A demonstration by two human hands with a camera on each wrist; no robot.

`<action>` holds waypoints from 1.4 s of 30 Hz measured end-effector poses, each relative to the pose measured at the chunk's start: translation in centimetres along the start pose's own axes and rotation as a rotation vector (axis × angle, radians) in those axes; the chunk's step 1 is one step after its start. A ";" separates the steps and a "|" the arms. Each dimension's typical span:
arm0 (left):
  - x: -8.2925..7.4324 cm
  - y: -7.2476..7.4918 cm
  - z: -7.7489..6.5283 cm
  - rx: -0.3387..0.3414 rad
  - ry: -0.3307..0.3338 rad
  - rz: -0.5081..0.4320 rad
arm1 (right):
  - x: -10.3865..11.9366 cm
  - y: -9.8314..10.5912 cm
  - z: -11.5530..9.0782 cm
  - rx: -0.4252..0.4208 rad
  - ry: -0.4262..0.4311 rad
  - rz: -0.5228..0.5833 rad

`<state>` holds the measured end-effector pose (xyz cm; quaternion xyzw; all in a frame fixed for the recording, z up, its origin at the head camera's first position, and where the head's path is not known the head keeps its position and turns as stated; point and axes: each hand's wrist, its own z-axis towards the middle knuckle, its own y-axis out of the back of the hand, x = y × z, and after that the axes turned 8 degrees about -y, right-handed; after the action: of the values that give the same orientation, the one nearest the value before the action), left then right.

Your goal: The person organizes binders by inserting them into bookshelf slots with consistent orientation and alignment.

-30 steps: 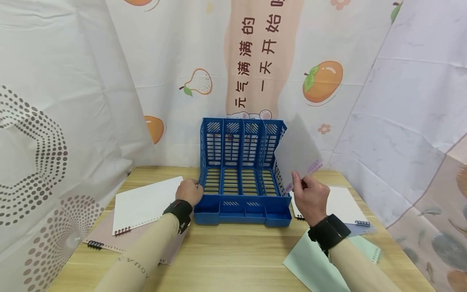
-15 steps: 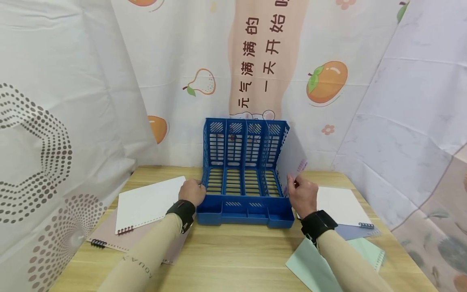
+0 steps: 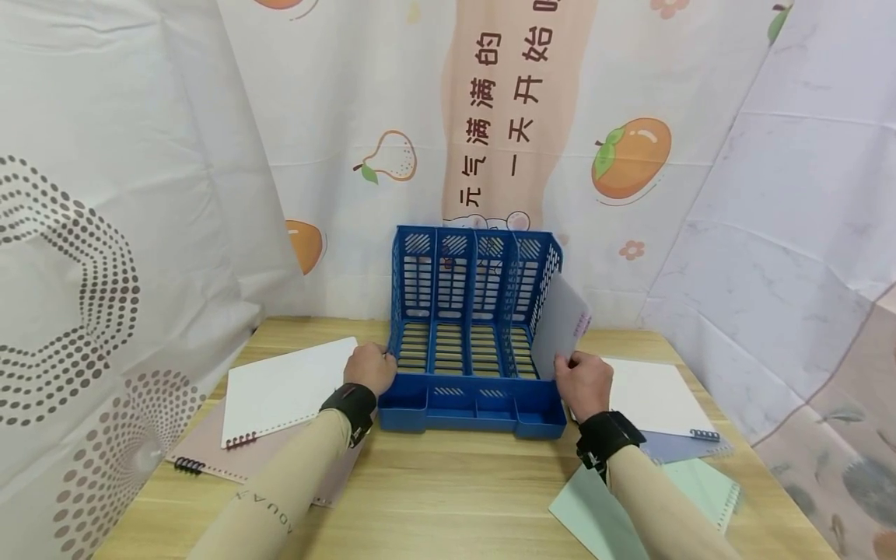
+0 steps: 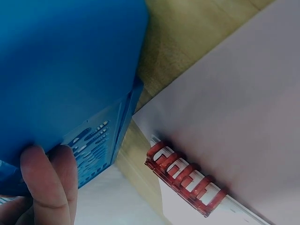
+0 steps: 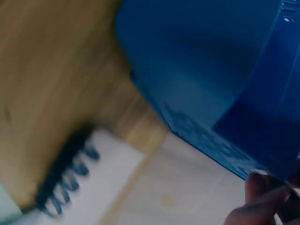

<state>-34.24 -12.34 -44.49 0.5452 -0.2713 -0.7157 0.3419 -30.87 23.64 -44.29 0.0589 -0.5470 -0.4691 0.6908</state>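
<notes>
A blue file rack with upright dividers stands on the table, small bins along its front. My left hand grips the rack's left side wall; in the left wrist view, its fingers curl over the blue edge. By the rack's front right corner, my right hand pinches a pale spiral notebook with purple rings. The notebook stands on edge along the right side wall, overlapping the rightmost slot. In the right wrist view only the fingers show, at the rack's rim.
Left of the rack lies a white notebook with red rings, over a pinkish one with black rings. On the right are a white notebook, a blue one below it and a green one. A printed curtain hangs behind.
My right hand has moved left and down, bringing the purple-ringed notebook from a tilt outside the rack to upright at its right slot. My left hand keeps its hold on the rack.
</notes>
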 end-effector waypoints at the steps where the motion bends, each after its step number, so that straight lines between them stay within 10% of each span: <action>1: 0.0 0.0 0.0 0.000 -0.003 0.001 | -0.1 0.0 -0.1 0.019 -0.038 0.010; 21: 0.0 0.0 -0.2 -0.006 -0.004 -0.001 | -0.4 0.0 -0.6 0.153 -0.179 0.075; 42: 0.2 -0.1 -0.1 -0.003 0.006 -0.002 | -0.4 2.1 -1.2 0.115 -0.048 0.008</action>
<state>-34.20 -12.46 -44.70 0.5469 -0.2687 -0.7150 0.3427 -28.60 24.58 -43.82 0.0853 -0.5898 -0.4354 0.6747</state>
